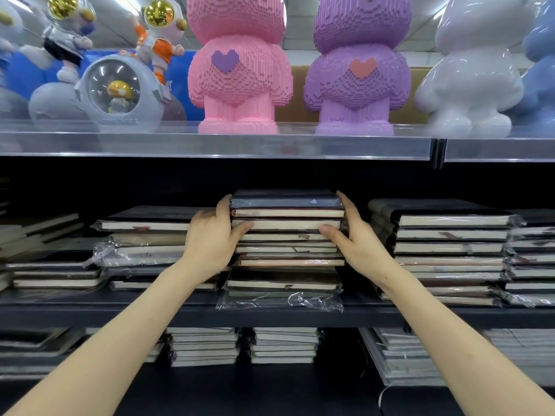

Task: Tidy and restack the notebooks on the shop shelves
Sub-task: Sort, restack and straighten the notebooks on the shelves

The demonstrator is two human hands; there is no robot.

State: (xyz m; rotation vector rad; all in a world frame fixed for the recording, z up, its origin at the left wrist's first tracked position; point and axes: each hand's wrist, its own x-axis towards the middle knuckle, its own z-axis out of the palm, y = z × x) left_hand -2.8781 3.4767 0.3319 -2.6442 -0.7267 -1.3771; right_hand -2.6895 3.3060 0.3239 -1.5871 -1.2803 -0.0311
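Notebooks (288, 223) in the middle stack — left hand (210, 241) and right hand (357, 244) clamp its sides, fingers (244, 227) curled onto the page edges; far ends hidden in shadow.

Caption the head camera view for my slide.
Left hand and right hand grip the middle notebook stack under the toy shelf.

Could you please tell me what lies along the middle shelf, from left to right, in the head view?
Low far-left stack, left notebook stack, left hand, middle stack, right hand, right notebook stack, far-right stack.
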